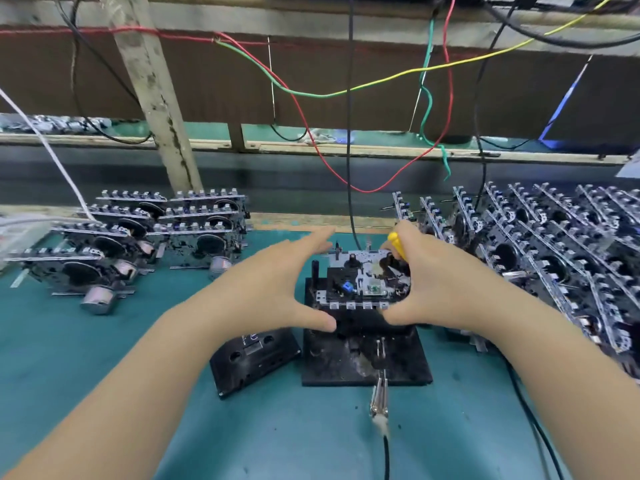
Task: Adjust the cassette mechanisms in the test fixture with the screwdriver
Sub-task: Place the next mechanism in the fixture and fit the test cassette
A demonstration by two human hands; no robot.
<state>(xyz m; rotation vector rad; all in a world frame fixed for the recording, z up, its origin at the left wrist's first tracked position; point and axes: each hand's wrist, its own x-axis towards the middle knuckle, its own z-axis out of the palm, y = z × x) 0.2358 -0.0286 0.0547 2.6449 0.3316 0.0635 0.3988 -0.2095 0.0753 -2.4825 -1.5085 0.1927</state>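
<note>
**Mechanism sits between both hands, screwdriver on the right**

My right hand [446,282] has its fingers curled round the yellow screwdriver [397,244], the handle poking up above the knuckles at about twelve o'clock from the palm; the tip is hidden behind the hand, so I cannot say whether it touches a screw. The right thumb reaches along the near edge of the cassette mechanism [363,282]. My left hand [277,289] holds nothing: fingers straight and spread, the thumb lying against the near left corner of the mechanism, the other fingers pointing toward one o'clock past its left side.

From the right fingers the mechanism lies at nine o'clock, touching or just beside them; from the left fingers it lies at three o'clock. Its long axis runs left to right, along the row of keys facing me. It sits on the black test fixture [367,358] on the green tabletop [138,341]. I judge the right hand the nearer, so the adjustment falls to it.

A loose cassette [254,358] lies just left of the fixture. More mechanisms are stacked at ten o'clock [138,237] and at two o'clock [554,244].
</note>
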